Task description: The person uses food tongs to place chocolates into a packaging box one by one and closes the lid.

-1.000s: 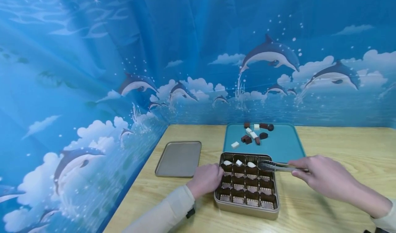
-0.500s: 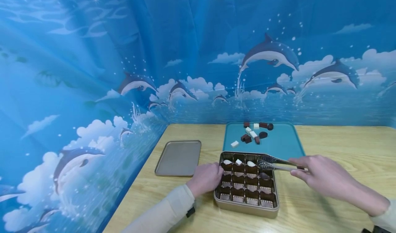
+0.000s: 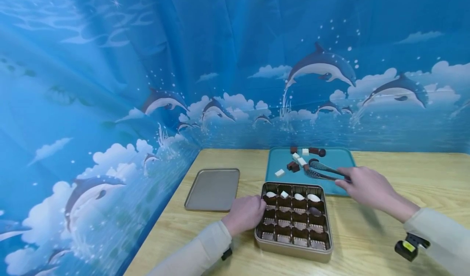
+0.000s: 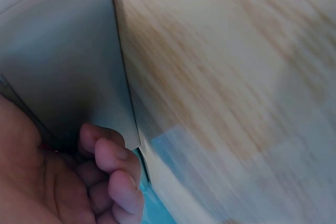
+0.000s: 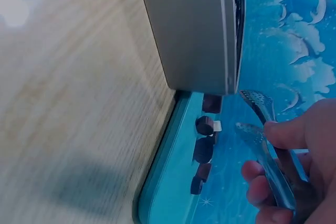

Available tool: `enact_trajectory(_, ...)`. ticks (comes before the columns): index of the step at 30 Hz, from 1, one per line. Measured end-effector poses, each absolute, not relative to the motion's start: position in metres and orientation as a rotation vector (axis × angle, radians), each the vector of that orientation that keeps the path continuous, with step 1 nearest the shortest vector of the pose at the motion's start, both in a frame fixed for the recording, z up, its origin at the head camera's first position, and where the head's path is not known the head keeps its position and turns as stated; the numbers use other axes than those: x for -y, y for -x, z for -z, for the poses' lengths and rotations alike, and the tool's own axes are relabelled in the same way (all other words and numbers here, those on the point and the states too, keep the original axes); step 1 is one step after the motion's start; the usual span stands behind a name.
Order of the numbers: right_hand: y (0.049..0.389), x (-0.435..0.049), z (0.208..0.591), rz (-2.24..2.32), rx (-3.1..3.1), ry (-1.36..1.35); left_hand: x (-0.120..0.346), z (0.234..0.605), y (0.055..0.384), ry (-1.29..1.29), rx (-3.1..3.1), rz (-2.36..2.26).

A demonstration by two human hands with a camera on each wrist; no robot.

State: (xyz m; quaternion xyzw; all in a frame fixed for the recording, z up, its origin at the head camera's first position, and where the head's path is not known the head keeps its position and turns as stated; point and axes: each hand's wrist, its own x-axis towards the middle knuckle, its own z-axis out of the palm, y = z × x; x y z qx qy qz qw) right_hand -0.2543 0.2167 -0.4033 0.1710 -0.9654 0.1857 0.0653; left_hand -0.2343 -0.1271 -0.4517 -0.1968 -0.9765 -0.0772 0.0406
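Observation:
My right hand (image 3: 367, 186) holds metal tongs (image 5: 273, 166), their tips spread apart over the teal tray (image 3: 345, 157) beside a cluster of dark and white chocolates (image 3: 295, 168). In the right wrist view, no piece shows between the tips. Gripping the left wall of a tin box (image 3: 293, 253) is my left hand (image 3: 245, 211), fingers curled in the left wrist view. The box has a brown divided insert. White chocolates (image 3: 313, 197) sit across its back row, and a dark chocolate (image 3: 314, 211) lies in the right compartment of the second row.
A flat metal lid (image 3: 213, 189) lies on the wooden table (image 3: 172, 235), left of the box. The tray stands directly behind the box. A blue dolphin-print curtain (image 3: 235, 64) hangs along the back and left sides of the table.
The tongs spread apart at the box's back right compartment, leaving a white chocolate visible there. My right hand then carried them back over the tray. My left hand stayed on the box.

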Motion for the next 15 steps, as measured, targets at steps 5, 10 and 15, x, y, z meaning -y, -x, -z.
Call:
enact_trajectory(5,0.273,-0.208,0.409,-0.541,2.96,-0.506,0.127,0.452,0.234,0.609,2.991,0.235)
enact_trajectory(10,0.283,-0.2,0.415,-0.507,3.003,-0.521,0.128,0.453,0.235,0.618,2.977,0.211)
enact_trajectory(15,0.29,-0.194,0.417,-0.469,3.034,-0.515,0.127,0.453,0.234,0.596,2.971,0.217)
